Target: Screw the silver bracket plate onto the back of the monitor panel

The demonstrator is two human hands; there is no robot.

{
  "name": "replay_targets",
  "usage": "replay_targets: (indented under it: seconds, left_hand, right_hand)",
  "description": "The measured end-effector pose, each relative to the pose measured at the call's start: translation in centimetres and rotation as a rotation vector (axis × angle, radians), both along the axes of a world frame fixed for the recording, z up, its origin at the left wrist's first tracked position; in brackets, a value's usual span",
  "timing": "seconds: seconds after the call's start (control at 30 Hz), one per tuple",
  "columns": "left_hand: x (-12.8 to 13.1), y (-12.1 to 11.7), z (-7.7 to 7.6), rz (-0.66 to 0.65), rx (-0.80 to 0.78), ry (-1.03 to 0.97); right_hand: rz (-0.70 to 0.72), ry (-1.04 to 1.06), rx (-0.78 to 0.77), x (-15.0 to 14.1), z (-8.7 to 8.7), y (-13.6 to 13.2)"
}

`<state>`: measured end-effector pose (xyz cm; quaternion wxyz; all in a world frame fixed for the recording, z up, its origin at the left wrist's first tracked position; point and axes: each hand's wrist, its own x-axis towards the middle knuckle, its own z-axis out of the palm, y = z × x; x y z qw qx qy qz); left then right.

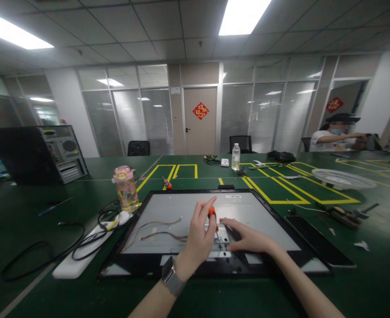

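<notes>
A: From the head camera, which way does the screwdriver (211,212) point?

B: Tip down, orange handle up. Its long axis stands close to upright above the display panel (251,207), which lies flat with its long side running left to right.

A: And where is it against the hands?

B: The left hand (198,229) is closed on the handle, thumb on the near side, so the screwdriver sits at that hand's right edge. The shaft drops toward the metal bracket (214,255) near the panel's near edge; I can't tell whether the tip touches a screw. The right hand (248,238) is just right of the shaft, thumb and fingers spread apart, low over the bracket.

A: Anything in the way?

B: The left fingers cover part of the handle, and thin wires (163,234) run across the panel up to the left hand.

A: Around the panel?

B: On the left, a white power strip (71,266) and a pink-lidded bottle (125,194); farther left, a computer case (67,152). On the right, a flat black slab (317,240). Beyond the far edge stands a clear water bottle (235,159). A co-worker (334,139) sits far right.
</notes>
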<state>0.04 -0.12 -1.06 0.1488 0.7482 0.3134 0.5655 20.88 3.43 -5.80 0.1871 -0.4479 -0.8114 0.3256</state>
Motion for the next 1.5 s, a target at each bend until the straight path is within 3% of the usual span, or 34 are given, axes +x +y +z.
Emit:
replay_targets:
  seconds: [0.13,0.3,0.93,1.13,1.5]
  left_hand:
    - [0.04,0.19,-0.1,0.064,0.018,0.009]
    - [0.25,0.3,-0.28,-0.004,-0.024,-0.01]
    - [0.12,0.03,-0.04,-0.041,0.053,0.01]
    - [0.11,0.25,0.1,0.025,0.029,-0.02]
    - [-0.18,0.35,0.28,0.014,0.03,-0.068]
  right_hand:
    - [0.014,0.013,0.014,-0.03,-0.07,0.05]
    - [-0.003,-0.004,0.014,0.01,-0.27,0.18]
    - [0.013,0.019,0.024,0.09,-0.27,0.14]
    - [0.023,0.035,0.024,0.08,-0.32,0.18]
    - [0.011,0.003,0.008,0.01,-0.01,-0.02]
